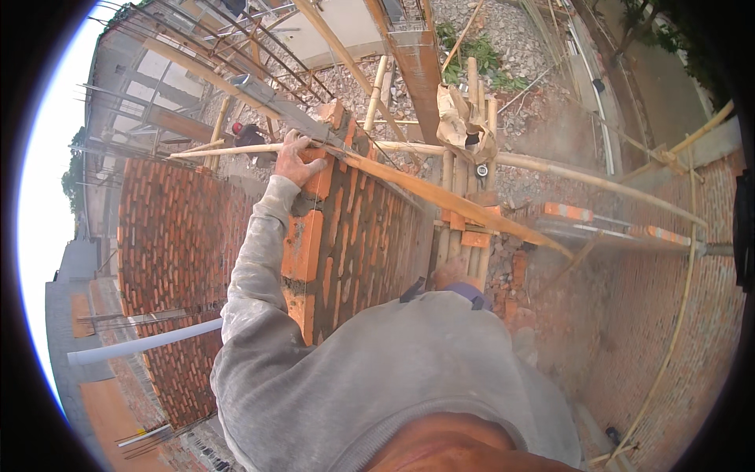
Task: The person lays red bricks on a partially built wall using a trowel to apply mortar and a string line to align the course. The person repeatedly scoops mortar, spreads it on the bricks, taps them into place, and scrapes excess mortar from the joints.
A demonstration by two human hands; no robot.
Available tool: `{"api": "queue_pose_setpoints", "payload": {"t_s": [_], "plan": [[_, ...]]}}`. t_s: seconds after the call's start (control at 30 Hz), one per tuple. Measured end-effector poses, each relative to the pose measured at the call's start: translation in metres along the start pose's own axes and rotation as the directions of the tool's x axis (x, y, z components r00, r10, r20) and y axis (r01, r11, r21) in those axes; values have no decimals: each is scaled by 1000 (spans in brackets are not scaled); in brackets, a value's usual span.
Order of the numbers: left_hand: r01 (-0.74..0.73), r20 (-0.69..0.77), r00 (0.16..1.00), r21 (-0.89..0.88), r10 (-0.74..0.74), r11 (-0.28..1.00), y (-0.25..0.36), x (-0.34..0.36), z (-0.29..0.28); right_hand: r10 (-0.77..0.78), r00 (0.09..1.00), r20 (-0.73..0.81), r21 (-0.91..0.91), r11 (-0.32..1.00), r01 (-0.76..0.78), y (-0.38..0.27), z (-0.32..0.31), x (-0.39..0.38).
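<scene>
- Left hand [297, 163]: the fingers are bent over the far end of an orange brick [318, 183], thumb spread across it; I cannot tell whether they clench it or only rest there.
- The right hand cannot be picked out, so the state of its fingers cannot be told.
- That brick sits at the far end of a row on a brick wall [358, 244], its long axis running mainly away from the person, leaning slightly right, roughly in line with the next brick [302, 246] nearer the body.
- Grey mortar fills the joints, and a thin string runs down along the row.
- Just right of the hand, a timber board [464, 206] slants down to the right; a bamboo pole [598, 179] crosses the space beyond it.
- A crumpled brown paper bag [464, 130] stands by the pole; a small round dial [481, 170] hangs near its base, markings too small to read.
- Loose bricks [476, 238] lie on bamboo poles underneath.
- Farther out: steel bars [271, 49], rubble [525, 30], another brick wall [169, 252] at left, and a person in a red helmet [237, 127].
</scene>
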State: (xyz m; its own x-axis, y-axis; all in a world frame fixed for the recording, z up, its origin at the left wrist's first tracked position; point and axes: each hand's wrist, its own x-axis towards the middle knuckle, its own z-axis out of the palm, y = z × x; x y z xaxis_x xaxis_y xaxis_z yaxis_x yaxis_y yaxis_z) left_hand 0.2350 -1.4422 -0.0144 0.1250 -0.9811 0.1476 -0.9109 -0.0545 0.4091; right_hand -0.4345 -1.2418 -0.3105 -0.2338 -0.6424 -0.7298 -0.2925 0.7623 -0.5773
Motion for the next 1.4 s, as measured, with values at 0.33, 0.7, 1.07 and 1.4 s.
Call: {"api": "queue_pose_setpoints", "payload": {"t_s": [0.33,0.7,1.07,1.4], "plan": [[-156,-66,987,-168,147,973,-8,7,21,-805,562,190,-248,514,821,-243,94,25],[-196,-44,980,-90,193,976,-17,7,27,-933,121,340,150,181,972,-417,234,-43],[-27,27,999,-75,29,997,-15,4,23,-720,366,590,93,511,855,-486,323,-37],[-11,95,995,-127,23,992,-19,1,14,-818,-279,503,-27,-337,941,-510,352,14]]}}
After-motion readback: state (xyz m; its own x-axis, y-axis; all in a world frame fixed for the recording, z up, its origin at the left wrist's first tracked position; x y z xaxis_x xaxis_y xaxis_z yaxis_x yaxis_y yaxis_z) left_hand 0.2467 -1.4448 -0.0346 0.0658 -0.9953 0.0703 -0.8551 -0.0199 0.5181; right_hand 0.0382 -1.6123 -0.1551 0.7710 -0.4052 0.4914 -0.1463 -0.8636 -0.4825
